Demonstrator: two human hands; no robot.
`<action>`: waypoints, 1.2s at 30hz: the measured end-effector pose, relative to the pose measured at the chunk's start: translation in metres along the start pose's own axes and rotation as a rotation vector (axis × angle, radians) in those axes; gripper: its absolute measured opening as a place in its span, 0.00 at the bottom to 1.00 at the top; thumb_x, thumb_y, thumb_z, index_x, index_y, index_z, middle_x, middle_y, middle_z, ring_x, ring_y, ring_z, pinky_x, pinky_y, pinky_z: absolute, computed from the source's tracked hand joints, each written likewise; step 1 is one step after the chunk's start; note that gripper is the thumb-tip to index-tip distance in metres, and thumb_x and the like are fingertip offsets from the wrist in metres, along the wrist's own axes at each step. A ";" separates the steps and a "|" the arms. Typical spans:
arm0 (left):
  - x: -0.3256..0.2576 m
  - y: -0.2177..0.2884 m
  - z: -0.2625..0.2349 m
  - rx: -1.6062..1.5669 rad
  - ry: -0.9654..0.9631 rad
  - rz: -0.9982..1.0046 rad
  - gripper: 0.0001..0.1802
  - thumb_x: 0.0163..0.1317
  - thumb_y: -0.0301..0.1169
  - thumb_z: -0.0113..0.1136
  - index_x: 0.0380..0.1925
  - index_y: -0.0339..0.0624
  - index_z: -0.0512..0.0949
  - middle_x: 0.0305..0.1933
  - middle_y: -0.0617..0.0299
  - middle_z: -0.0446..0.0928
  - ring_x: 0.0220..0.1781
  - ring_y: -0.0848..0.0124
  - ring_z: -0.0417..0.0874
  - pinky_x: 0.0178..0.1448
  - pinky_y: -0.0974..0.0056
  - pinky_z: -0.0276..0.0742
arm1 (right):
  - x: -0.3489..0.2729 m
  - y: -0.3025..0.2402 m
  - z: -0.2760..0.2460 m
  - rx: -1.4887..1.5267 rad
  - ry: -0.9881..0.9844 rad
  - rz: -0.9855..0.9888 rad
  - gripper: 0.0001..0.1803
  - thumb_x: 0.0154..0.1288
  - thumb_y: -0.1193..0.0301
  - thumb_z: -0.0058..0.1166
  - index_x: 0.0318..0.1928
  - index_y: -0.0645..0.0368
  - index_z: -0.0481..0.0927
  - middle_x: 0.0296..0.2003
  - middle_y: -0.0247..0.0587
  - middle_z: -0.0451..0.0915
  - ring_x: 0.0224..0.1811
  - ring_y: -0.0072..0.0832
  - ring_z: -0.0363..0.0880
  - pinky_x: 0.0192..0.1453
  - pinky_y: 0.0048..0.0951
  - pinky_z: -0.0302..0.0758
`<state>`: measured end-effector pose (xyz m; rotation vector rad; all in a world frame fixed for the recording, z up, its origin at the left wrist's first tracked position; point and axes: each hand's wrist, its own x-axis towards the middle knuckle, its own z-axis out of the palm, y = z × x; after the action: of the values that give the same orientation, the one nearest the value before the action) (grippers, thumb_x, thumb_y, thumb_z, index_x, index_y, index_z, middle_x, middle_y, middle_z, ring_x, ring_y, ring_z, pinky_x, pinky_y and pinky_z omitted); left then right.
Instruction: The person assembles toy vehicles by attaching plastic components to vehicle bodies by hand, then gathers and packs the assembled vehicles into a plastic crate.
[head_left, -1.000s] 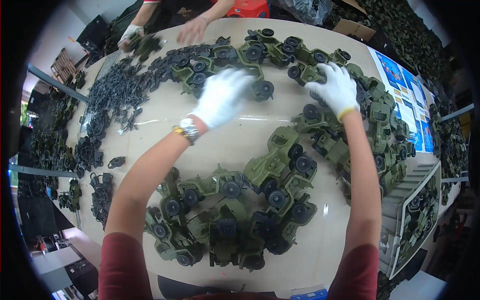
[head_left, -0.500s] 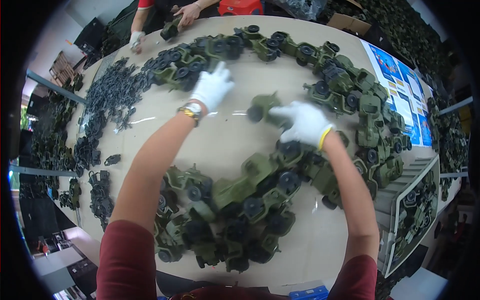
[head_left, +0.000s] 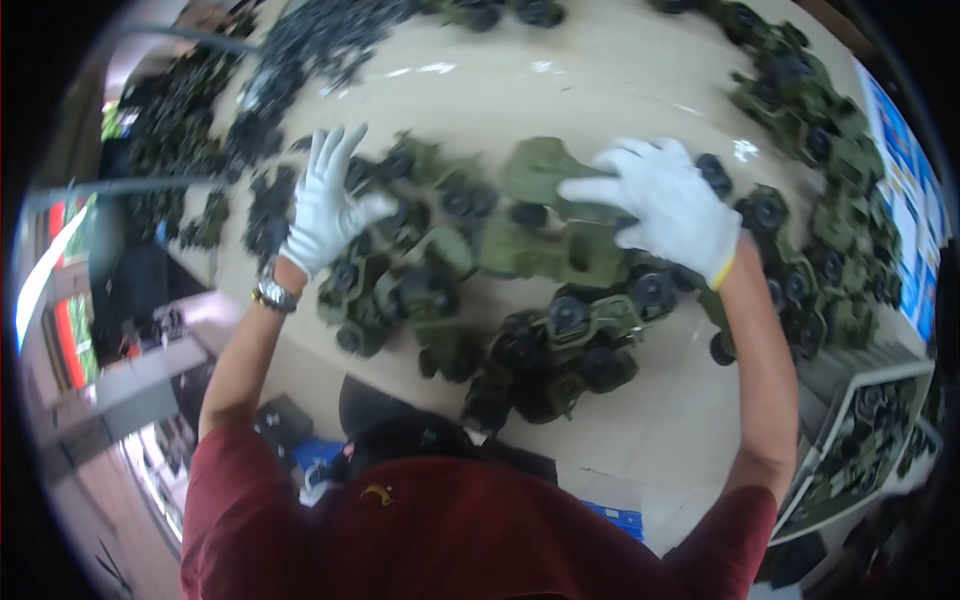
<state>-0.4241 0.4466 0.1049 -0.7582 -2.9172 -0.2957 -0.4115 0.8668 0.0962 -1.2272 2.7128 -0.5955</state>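
At the far left of the frame a heap of dark parts (head_left: pixel 200 170) runs up the table (head_left: pixel 600 90) edge, too many and too small to count. Next, left of centre, the left hand (head_left: pixel 325 205) in a white glove, a watch (head_left: pixel 272 293) at its wrist, lies flat with fingers spread wide, holding nothing; its palm and thumb press on a cluster of green toy trucks (head_left: pixel 400 270) just beside and below it. I make out about five or six in that cluster, though they overlap too much for a sure count. In the middle, a loose truck body (head_left: pixel 545 170) lies under the fingertips of the right hand (head_left: pixel 665 205), also gloved in white. That hand is half curled over the body and the truck below, resting on them; whether it actually grips them I cannot tell. Beneath it sits another clump of trucks (head_left: pixel 560 350). Along the right edge more trucks (head_left: pixel 830 130) form a curving row, and at lower right one tray (head_left: pixel 850 380) holds further ones.
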 end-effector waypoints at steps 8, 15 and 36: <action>-0.277 -0.026 -0.016 -0.242 -0.297 -0.497 0.82 0.25 0.64 0.82 0.78 0.40 0.47 0.80 0.38 0.49 0.82 0.38 0.43 0.82 0.46 0.46 | -0.066 -0.121 -0.021 0.137 0.207 0.193 0.42 0.31 0.70 0.74 0.57 0.41 0.84 0.56 0.41 0.76 0.65 0.44 0.72 0.64 0.47 0.68; -0.260 -0.037 0.053 -0.125 -0.295 -0.269 0.83 0.22 0.73 0.76 0.77 0.41 0.51 0.73 0.22 0.51 0.77 0.25 0.45 0.79 0.34 0.44 | -0.090 -0.214 0.071 1.348 0.732 0.879 0.54 0.40 0.74 0.79 0.71 0.67 0.67 0.61 0.44 0.75 0.62 0.31 0.73 0.68 0.35 0.71; -0.227 -0.098 -0.058 -2.015 -0.459 -0.390 0.54 0.59 0.62 0.66 0.74 0.39 0.57 0.74 0.57 0.64 0.70 0.66 0.71 0.71 0.57 0.69 | 0.191 -0.394 0.141 0.674 0.563 0.636 0.49 0.39 0.65 0.79 0.66 0.58 0.70 0.65 0.50 0.71 0.65 0.43 0.73 0.67 0.39 0.72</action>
<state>-0.2721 0.2434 0.1101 -0.1470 -1.8914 -3.4267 -0.2284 0.4466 0.1329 -0.0202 2.6407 -1.7209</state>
